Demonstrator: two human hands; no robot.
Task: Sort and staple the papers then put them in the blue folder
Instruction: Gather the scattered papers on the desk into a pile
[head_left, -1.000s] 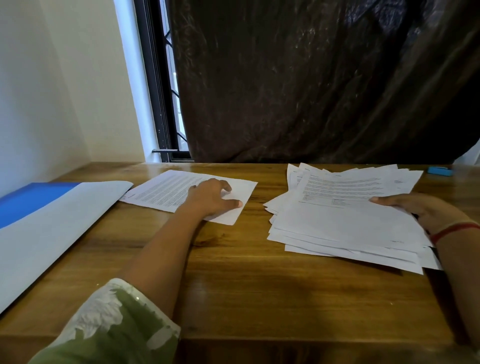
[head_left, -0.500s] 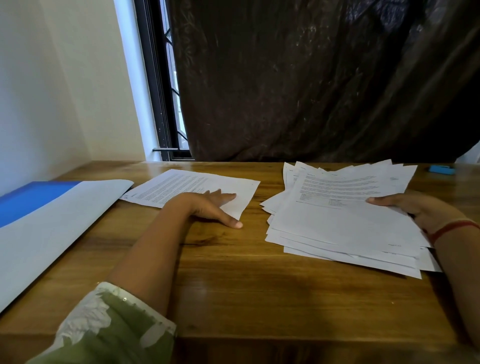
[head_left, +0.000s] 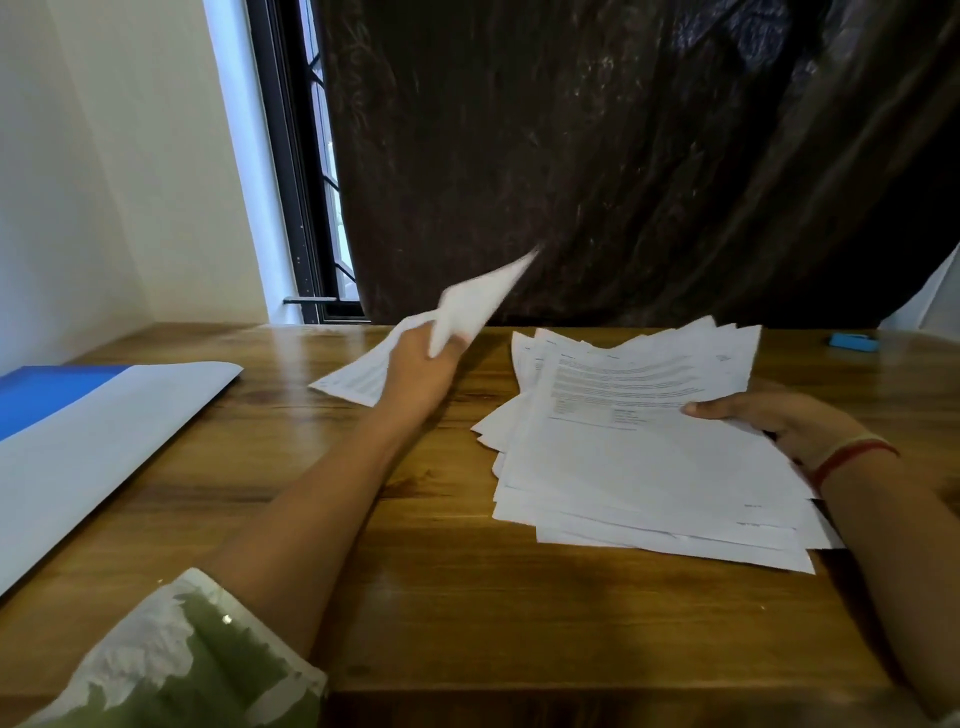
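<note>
My left hand (head_left: 423, 366) grips a printed sheet (head_left: 475, 306) by its near edge; the sheet's right part is lifted and blurred, while its left part (head_left: 353, 379) stays low over the wooden table (head_left: 441, 597). A loose, fanned stack of papers (head_left: 639, 457) lies at the right. My right hand (head_left: 769, 421) holds the stack's right edge, thumb on the top sheet. The open blue folder (head_left: 57, 389) with its white inner flap (head_left: 104, 452) lies at the far left. A small blue stapler (head_left: 852, 342) sits at the far right back.
A dark curtain (head_left: 623, 156) hangs behind the table, beside a window frame (head_left: 291, 182) and a pale wall. The table's front edge runs along the bottom of the view.
My left hand went from resting flat on the single sheet to gripping it and lifting its right side off the table. The right hand stays on the stack.
</note>
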